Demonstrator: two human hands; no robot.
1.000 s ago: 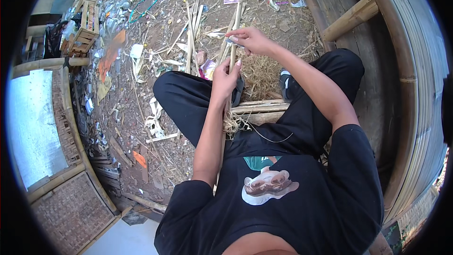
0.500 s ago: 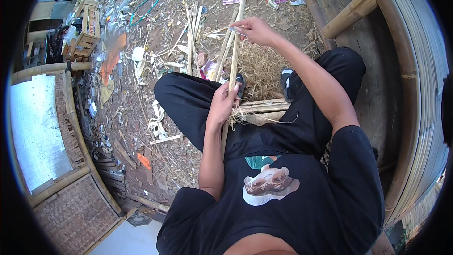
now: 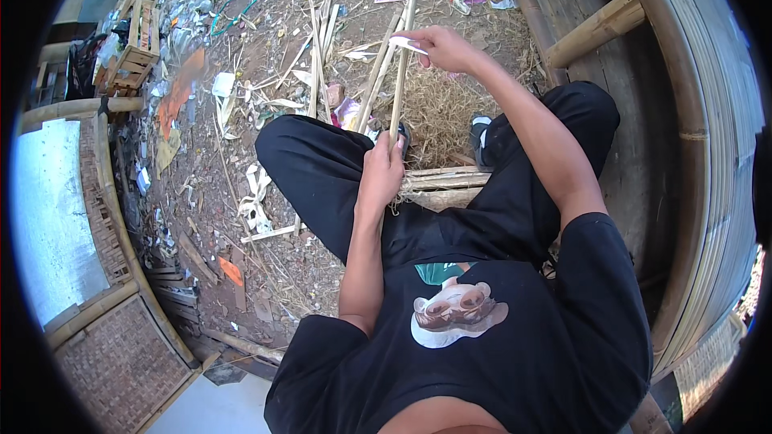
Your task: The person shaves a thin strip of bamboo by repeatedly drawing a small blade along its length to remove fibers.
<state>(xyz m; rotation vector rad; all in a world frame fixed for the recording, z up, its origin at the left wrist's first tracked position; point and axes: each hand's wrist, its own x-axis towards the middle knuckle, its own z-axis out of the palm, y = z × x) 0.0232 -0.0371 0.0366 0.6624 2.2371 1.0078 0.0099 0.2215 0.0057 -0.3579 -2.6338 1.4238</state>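
A long, pale bamboo strip (image 3: 400, 92) rises from my lap and points away from me. My left hand (image 3: 383, 170) is wrapped round its near part, just above my thigh. Farther up the strip, the fingers of my right hand (image 3: 447, 50) are closed on a knife (image 3: 408, 45) with a thin, bright blade. That blade lies across the strip; its handle is hidden in my fist. Between my legs, beside my left hand, lie short split bamboo pieces (image 3: 445, 180).
More bamboo strips (image 3: 322, 56) rest on the littered ground ahead. A heap of straw-like shavings (image 3: 438, 116) lies between my feet. At far left stands a wooden crate (image 3: 138, 40). A bamboo post (image 3: 597, 30) and a bamboo-slat wall (image 3: 724, 153) border my right side.
My right hand stays near the same height on the strip, but the knife has turned and its blade now shows broader and brighter. My left hand has shifted slightly, covering the loose fibres beside it.
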